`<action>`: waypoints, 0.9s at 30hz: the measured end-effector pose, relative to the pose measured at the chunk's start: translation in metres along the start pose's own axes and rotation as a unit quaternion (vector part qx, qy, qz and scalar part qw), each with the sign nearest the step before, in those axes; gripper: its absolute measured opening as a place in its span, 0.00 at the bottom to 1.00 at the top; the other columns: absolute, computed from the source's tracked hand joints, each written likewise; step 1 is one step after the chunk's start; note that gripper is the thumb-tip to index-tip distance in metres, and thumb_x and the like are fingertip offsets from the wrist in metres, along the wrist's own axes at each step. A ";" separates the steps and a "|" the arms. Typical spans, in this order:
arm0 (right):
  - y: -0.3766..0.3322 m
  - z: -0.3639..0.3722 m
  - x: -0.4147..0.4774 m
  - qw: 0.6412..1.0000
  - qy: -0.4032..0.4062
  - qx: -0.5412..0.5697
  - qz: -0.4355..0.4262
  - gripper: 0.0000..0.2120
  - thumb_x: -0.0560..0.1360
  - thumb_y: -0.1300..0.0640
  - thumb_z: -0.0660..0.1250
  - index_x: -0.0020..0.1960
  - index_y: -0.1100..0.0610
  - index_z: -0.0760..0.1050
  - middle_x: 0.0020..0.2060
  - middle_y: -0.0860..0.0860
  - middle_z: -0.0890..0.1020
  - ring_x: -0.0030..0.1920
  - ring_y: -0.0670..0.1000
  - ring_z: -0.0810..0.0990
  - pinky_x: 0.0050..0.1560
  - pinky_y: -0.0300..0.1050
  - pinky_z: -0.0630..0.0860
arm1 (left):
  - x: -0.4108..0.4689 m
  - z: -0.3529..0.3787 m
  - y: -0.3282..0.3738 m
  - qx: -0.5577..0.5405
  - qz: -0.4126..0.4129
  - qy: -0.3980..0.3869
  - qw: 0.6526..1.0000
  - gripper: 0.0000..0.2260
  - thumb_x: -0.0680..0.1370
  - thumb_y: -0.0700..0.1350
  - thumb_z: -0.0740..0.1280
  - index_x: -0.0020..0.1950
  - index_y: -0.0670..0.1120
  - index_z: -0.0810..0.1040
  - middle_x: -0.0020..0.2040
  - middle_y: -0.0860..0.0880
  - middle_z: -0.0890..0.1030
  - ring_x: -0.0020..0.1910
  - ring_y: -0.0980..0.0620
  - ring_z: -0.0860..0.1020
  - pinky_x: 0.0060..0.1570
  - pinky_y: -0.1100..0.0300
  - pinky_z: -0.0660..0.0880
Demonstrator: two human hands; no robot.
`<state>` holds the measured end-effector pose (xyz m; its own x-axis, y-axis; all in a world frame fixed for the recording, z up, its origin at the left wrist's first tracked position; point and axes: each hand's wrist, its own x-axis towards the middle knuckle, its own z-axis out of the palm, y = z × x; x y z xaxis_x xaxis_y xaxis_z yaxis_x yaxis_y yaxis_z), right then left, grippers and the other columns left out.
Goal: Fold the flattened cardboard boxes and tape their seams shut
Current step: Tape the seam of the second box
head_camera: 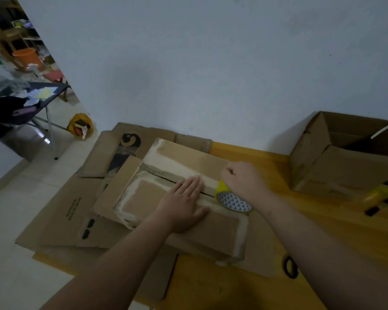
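The left hand (186,204) is pressing flat on the box (211,229) atop flattened cardboard (72,211); the right hand (244,182) is gripping the tape roll (232,201) at the seam's (166,179) right end — light and springy, the box probably wants holding beside it.

Light: dim, cool, even; brighter beyond the doorway (20,70) far left. Shadows: faint, soft, under my left hand (184,204). Focus: soft, grainy. Edges: wide-angle stretch.

hands: 2, left hand (184,204) and right hand (244,180) | closed box (211,231) under both: 1 | tape roll (232,201) at right hand: 1 | flattened boxes (70,211) left of left hand: several, overlapping, exact count unclear | open box (345,166) beyond right hand: 1 | black ring (290,266) beside right forearm: 1
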<state>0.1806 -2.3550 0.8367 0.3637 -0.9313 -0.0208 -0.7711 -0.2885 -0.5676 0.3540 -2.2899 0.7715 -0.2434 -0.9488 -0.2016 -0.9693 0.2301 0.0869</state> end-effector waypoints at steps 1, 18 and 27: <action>0.007 -0.005 -0.002 0.998 -0.003 0.062 -0.003 0.13 0.77 0.59 0.61 0.33 0.54 0.71 0.29 0.47 0.71 0.31 0.46 0.68 0.33 0.44 0.62 | 0.000 -0.001 -0.003 -0.001 0.001 0.000 1.000 0.34 0.80 0.64 0.45 0.78 0.47 0.39 0.78 0.50 0.39 0.76 0.56 0.37 0.73 0.58 0.35; -0.019 -0.084 -0.003 0.984 -0.018 -0.177 -0.001 0.23 0.76 0.39 0.63 0.31 0.54 0.63 0.30 0.48 0.68 0.31 0.49 0.67 0.29 0.43 0.60 | 0.005 -0.004 0.000 -0.017 -0.053 -0.013 0.998 0.51 0.63 0.77 0.33 0.77 0.46 0.35 0.78 0.50 0.38 0.74 0.59 0.36 0.72 0.60 0.35; 0.065 -0.022 -0.036 0.964 -0.116 -0.204 0.125 0.28 0.74 0.30 0.59 0.31 0.54 0.66 0.28 0.48 0.70 0.29 0.48 0.69 0.26 0.41 0.64 | 0.004 -0.005 0.005 0.002 -0.033 -0.046 0.998 0.53 0.60 0.77 0.27 0.77 0.48 0.34 0.78 0.50 0.36 0.73 0.57 0.34 0.70 0.59 0.35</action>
<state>0.1052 -2.3450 0.8186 0.2093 -0.9222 -0.3252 -0.9743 -0.1683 -0.1499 0.3479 -2.2939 0.7765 -0.1819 -0.9379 -0.2953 -0.9832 0.1698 0.0664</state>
